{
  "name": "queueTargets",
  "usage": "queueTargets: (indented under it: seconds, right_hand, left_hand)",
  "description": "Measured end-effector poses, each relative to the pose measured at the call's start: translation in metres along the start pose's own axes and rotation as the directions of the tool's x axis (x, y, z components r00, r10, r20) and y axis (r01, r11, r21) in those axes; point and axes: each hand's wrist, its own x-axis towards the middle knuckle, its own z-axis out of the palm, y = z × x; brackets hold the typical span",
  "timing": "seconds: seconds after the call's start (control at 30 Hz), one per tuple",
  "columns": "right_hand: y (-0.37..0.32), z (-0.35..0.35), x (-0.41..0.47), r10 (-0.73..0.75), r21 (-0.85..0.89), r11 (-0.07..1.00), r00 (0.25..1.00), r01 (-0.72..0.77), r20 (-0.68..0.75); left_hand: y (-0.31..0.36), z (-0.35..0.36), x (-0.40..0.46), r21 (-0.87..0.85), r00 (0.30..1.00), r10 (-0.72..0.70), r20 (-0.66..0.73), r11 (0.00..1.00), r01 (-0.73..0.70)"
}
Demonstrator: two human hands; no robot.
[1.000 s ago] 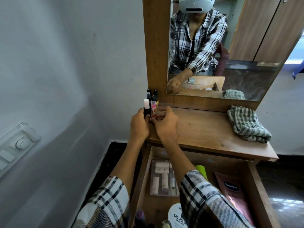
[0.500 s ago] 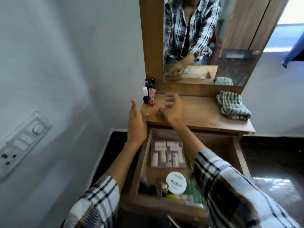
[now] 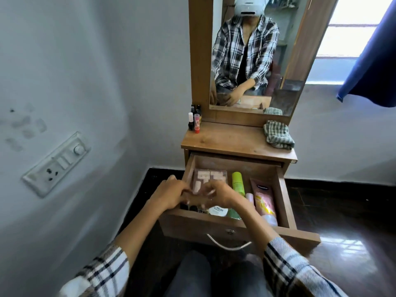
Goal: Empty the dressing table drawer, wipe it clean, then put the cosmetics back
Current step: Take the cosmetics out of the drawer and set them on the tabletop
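Note:
The wooden drawer (image 3: 283,189) is pulled out and holds cosmetics. In it are a clear palette case (image 3: 209,175), a green bottle (image 3: 237,181), a pink tube (image 3: 264,200), a white round nail polish pad tub (image 3: 218,210) and small dark bottles (image 3: 192,207). My left hand (image 3: 169,195) and my right hand (image 3: 221,195) are together over the drawer's front left. Their fingers curl down at the palette's near edge, blurred, and whether they hold anything is unclear. A few small bottles (image 3: 194,122) stand on the tabletop's back left corner.
A checked cloth (image 3: 277,135) lies at the right of the dressing tabletop (image 3: 231,140), below the mirror (image 3: 255,61). The wall with a switch panel (image 3: 57,163) is close on the left. A blue curtain (image 3: 372,67) hangs at the upper right. My knees are below the drawer front.
Both hands left the small bottles on the tabletop and came down into the drawer's front left. My view pulled back and now takes in the whole drawer.

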Motion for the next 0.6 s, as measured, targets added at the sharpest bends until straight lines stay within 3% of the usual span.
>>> queueTargets:
  seconds: [0.17,0.37,0.6]
  right_hand:
    - [-0.001,0.003,-0.009,0.044,-0.068,0.997,0.997,-0.04,0.064]
    - [0.008,0.01,-0.008,0.03,-0.169,0.985,0.997,-0.018,0.069]
    - [0.006,-0.008,0.002,0.011,-0.088,0.996,1.0,-0.01,0.017]
  left_hand:
    - [0.009,-0.006,-0.005,0.098,0.997,-0.03,0.073,0.995,0.023]
    - [0.015,-0.013,0.001,0.154,0.998,-0.001,0.056,0.988,-0.007]
    - [0.01,-0.013,0.01,0.101,0.997,0.071,0.026,0.992,-0.073]
